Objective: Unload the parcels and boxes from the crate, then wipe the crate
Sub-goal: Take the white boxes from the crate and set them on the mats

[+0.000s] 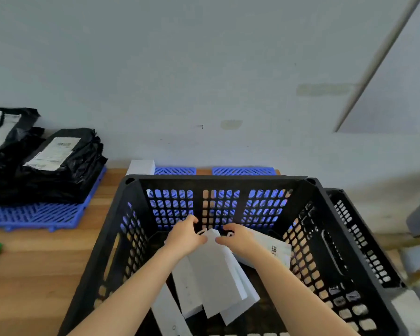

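Fingers [191, 219]: left hand [184, 236] and right hand [239, 240] curl round boxes [216, 270], grip seemingly firm, centre of crate [218, 178]. Parcels [46, 166] at 10 o'clock. Step: unloading. Next: lift stack clear of rim.

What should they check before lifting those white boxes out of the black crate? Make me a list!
1. Both hands holding the white boxes: ok, left hand and right hand grip their far end.
2. Stack tidy: not ok, the boxes fan out unevenly.
3. Open top on the crate: ok.
4. Landing spot: ok, the blue mat has bare space in front of the black parcels.
5. Nothing else inside: not ok, a barcoded box lies by the right hand.
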Available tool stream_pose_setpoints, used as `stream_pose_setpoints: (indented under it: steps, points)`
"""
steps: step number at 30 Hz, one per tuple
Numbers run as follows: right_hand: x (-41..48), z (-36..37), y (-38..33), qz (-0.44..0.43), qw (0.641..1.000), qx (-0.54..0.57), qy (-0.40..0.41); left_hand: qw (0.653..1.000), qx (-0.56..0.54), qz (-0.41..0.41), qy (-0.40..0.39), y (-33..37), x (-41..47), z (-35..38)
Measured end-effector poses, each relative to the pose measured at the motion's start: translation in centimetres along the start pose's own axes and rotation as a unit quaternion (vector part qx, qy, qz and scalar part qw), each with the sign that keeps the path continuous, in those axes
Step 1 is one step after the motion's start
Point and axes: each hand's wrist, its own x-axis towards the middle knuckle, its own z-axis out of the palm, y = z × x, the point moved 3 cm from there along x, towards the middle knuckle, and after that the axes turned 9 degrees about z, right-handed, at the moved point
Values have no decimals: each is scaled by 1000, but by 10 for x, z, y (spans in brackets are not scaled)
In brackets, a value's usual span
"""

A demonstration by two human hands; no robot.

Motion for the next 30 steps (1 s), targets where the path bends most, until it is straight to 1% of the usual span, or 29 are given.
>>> stream_pose_setpoints:
  steps: [3, 6, 8, 13, 19, 21, 23, 26, 30]
  points:
    - [11, 9, 17, -6, 999, -20, -49, 997, 11, -54, -61, -2, -10, 17]
    - [18, 21, 31, -21, 994, -28, -99, 991, 24, -97, -92, -1, -21, 34]
    - [21, 26, 39, -28, 993, -45, -107, 989, 12, -115, -94, 3, -28, 43]
    - [27, 20, 48, -64, 993, -46, -92, 989, -14, -137, -56, 16, -37, 50]
    - [26, -4, 60, -34, 992, 56, -106, 986, -40, -161, -28, 25, -52, 53]
    - [24, -14, 61, -42, 990, 85, -109, 983, -68, -171, -10, 29, -58, 52]
    - [19, -24, 58, -47, 980, 152, -121, 977, -113, -182, 14, 32, -64, 49]
    - [8, -36, 46, -51, 957, 251, -140, 969, -177, -163, 57, 39, -70, 41]
    - [-7, -44, 28, -75, 936, 317, -129, 955, -248, -118, 115, 48, -81, 25]
